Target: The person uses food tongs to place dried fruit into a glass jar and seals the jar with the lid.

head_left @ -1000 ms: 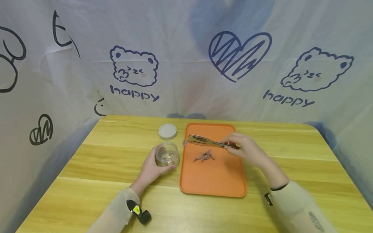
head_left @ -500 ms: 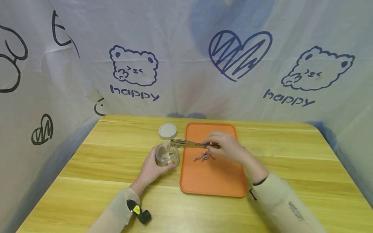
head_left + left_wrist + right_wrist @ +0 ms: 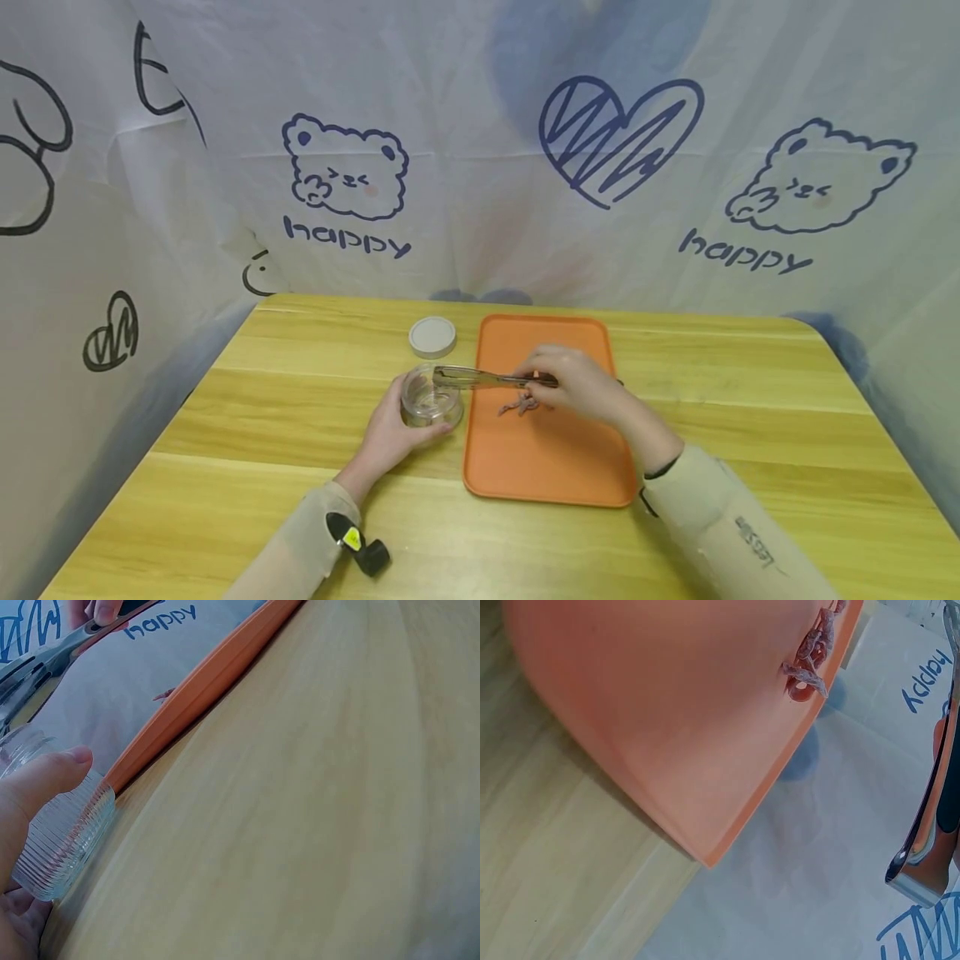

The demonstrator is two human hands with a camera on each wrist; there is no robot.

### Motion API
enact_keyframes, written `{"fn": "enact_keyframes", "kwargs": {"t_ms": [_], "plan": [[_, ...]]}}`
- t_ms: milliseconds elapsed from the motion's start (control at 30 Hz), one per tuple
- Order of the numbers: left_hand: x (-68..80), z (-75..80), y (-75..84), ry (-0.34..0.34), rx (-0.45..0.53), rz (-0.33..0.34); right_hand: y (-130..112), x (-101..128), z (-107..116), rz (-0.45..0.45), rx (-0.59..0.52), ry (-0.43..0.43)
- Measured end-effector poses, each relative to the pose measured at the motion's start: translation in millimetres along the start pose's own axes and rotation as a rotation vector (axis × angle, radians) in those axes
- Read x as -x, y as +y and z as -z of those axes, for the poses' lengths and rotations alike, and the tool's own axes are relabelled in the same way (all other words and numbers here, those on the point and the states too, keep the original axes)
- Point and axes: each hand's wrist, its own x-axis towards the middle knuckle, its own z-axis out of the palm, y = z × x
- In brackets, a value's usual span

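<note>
The left hand (image 3: 390, 429) curls round a small ribbed glass jar (image 3: 431, 396), thumb on its side, holding it upright on the table (image 3: 225, 500) just off the left edge of the orange tray (image 3: 547, 467); the left wrist view shows the thumb (image 3: 52, 776) pressed against the jar's ribbed wall (image 3: 67, 840), with the tray's rim close beside it; the right hand (image 3: 577, 387) grips the handle end of metal tongs (image 3: 480, 379), fingers closed about them, and the tongs reach leftward over the tray's left edge so that their tips sit at the jar's mouth; whether the tips hold anything cannot be told; a small heap of pinkish strips (image 3: 521, 405) lies on the tray, towards its far half, just under the right hand; in the right wrist view the strips (image 3: 814, 656) rest near the tray's rim; a white lid (image 3: 432, 337) lies flat on the table beyond the jar, near the tray's far left corner.
</note>
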Motion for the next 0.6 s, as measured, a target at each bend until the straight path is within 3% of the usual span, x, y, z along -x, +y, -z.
{"fn": "enact_keyframes", "kwargs": {"t_ms": [300,433,600], "plan": [[0.5,-0.5,0.7,-0.011,0.016,-0.008,0.6,8.6,9.2,-0.007,-0.022,0.044],[0.4,-0.1,1.4,-0.016,0.014,0.000,4.7,21.0,18.4,-0.020,0.025,0.076],[0.6,0.9,2.0,-0.016,0.017,0.000,14.9,43.8,29.1,-0.098,0.069,0.111]]}}
